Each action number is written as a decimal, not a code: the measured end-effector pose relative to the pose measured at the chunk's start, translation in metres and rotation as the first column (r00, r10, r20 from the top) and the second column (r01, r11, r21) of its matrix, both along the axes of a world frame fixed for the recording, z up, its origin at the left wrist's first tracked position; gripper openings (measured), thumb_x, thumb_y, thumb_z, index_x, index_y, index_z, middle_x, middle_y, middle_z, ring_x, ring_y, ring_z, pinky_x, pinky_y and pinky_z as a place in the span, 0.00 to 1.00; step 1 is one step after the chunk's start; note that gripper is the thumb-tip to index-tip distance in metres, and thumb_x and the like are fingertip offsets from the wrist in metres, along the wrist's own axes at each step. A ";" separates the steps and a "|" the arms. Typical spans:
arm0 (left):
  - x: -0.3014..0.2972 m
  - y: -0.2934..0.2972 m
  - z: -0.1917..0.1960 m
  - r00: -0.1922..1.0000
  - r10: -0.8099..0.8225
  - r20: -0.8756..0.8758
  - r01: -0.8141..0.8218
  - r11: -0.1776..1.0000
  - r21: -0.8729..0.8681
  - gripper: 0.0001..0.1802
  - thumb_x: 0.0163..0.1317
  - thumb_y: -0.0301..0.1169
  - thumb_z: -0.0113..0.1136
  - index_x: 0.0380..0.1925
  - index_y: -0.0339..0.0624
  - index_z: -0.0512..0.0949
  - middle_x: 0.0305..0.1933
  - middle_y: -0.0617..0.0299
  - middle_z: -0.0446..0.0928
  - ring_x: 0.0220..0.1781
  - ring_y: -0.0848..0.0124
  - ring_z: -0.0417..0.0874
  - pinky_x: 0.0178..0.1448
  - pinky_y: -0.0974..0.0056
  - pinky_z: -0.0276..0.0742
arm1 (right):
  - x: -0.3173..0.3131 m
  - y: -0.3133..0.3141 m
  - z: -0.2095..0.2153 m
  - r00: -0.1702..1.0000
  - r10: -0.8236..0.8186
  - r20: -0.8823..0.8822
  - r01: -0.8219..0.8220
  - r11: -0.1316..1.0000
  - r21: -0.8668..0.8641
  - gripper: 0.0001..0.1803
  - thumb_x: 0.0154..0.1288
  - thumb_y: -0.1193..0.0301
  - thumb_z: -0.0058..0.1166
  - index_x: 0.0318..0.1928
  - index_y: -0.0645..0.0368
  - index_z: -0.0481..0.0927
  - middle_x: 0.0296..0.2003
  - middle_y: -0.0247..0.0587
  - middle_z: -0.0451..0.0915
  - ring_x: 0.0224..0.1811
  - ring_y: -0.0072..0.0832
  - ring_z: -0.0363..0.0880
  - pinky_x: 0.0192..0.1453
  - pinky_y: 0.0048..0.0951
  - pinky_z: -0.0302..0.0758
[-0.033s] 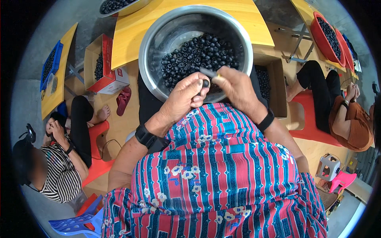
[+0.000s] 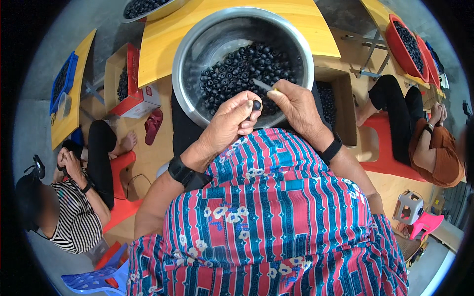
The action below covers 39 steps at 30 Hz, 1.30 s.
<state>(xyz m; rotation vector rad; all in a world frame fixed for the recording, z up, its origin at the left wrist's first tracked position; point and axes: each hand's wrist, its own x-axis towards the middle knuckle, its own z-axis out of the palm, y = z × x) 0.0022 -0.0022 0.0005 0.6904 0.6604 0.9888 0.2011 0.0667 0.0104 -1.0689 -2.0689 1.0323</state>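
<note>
Over on the left a person in a striped shirt point(image 2: 74, 222) is sitting low by a red stool point(image 2: 123, 197). The left hand point(image 2: 232, 123) is pinching one small black fruit point(image 2: 256, 105) at its fingertips, right over the near rim of the steel bowl point(image 2: 192, 54) full of them. The right hand point(image 2: 296, 106) is gripping a thin pick point(image 2: 264, 86) that's pointing into the pile.

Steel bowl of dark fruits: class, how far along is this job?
No finished pile can be told apart. In hand: the left hand pinches one dark fruit while the right hand holds a thin tool. Left: the steel bowl holds many more.
</note>
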 end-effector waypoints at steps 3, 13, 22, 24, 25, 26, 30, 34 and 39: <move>0.002 0.001 0.000 0.999 0.036 0.008 -0.036 0.999 -0.016 0.14 0.78 0.42 0.44 0.46 0.43 0.70 0.33 0.71 0.64 0.29 0.84 0.60 0.30 0.78 0.59 | -0.003 -0.005 0.003 0.999 -0.029 0.014 0.028 1.000 0.007 0.14 0.70 0.63 0.54 0.36 0.63 0.76 0.29 0.54 0.76 0.33 0.51 0.77 0.36 0.40 0.72; 0.001 0.001 -0.003 0.996 0.075 0.044 -0.073 0.996 -0.045 0.13 0.78 0.40 0.44 0.50 0.43 0.70 0.35 0.69 0.66 0.28 0.84 0.61 0.29 0.78 0.60 | -0.005 -0.010 0.007 0.964 0.128 -0.233 -0.117 0.991 0.060 0.19 0.62 0.73 0.63 0.54 0.60 0.81 0.38 0.46 0.84 0.40 0.34 0.84 0.47 0.29 0.77; -0.002 0.003 -0.012 0.982 0.101 0.156 -0.085 0.990 -0.111 0.13 0.78 0.36 0.42 0.52 0.42 0.71 0.37 0.69 0.67 0.29 0.84 0.63 0.29 0.78 0.60 | -0.005 -0.013 0.007 0.986 0.164 0.022 -0.164 0.952 0.256 0.24 0.61 0.66 0.63 0.59 0.46 0.80 0.28 0.41 0.78 0.30 0.38 0.80 0.34 0.35 0.77; -0.001 0.003 -0.013 0.979 0.111 0.169 -0.091 0.988 -0.124 0.13 0.78 0.36 0.42 0.52 0.42 0.71 0.37 0.68 0.67 0.30 0.84 0.63 0.29 0.78 0.60 | -0.004 -0.013 0.007 0.984 0.165 0.061 -0.175 0.945 0.277 0.24 0.62 0.66 0.62 0.60 0.45 0.79 0.27 0.39 0.77 0.29 0.37 0.80 0.32 0.36 0.76; -0.001 0.003 -0.013 0.976 0.122 0.181 -0.097 0.986 -0.137 0.13 0.78 0.37 0.42 0.52 0.42 0.71 0.38 0.68 0.67 0.30 0.84 0.63 0.29 0.78 0.60 | -0.004 -0.013 0.007 0.983 0.167 0.069 -0.181 0.937 0.300 0.25 0.61 0.66 0.62 0.61 0.45 0.79 0.27 0.39 0.76 0.28 0.36 0.79 0.31 0.35 0.76; -0.001 0.003 -0.013 0.976 0.122 0.182 -0.098 0.986 -0.137 0.13 0.78 0.37 0.42 0.52 0.42 0.71 0.38 0.68 0.67 0.30 0.84 0.63 0.29 0.78 0.60 | -0.004 -0.013 0.007 0.982 0.170 0.077 -0.186 0.928 0.323 0.26 0.61 0.67 0.63 0.61 0.45 0.78 0.26 0.38 0.75 0.27 0.36 0.78 0.31 0.35 0.76; -0.002 0.003 -0.011 0.972 0.135 0.192 -0.099 0.978 -0.182 0.12 0.78 0.38 0.43 0.50 0.43 0.71 0.38 0.68 0.67 0.30 0.83 0.63 0.29 0.78 0.61 | -0.004 -0.013 0.006 0.980 0.170 0.106 -0.196 0.922 0.334 0.26 0.60 0.67 0.62 0.61 0.44 0.78 0.26 0.37 0.75 0.27 0.35 0.78 0.31 0.34 0.76; -0.001 0.002 -0.010 0.964 0.175 0.200 -0.129 0.966 -0.222 0.11 0.78 0.37 0.43 0.49 0.44 0.70 0.38 0.68 0.67 0.31 0.83 0.64 0.29 0.78 0.61 | -0.004 -0.013 0.005 0.978 0.175 0.111 -0.203 0.915 0.349 0.26 0.60 0.67 0.62 0.61 0.44 0.78 0.26 0.36 0.75 0.27 0.34 0.78 0.31 0.33 0.76; -0.004 0.003 -0.012 0.974 0.149 0.172 -0.116 0.975 -0.188 0.11 0.78 0.37 0.43 0.49 0.44 0.70 0.38 0.68 0.66 0.30 0.83 0.63 0.30 0.78 0.61 | -0.005 -0.013 0.004 0.979 0.178 0.095 -0.198 0.942 0.273 0.23 0.62 0.65 0.62 0.59 0.45 0.79 0.28 0.38 0.78 0.30 0.34 0.80 0.33 0.34 0.77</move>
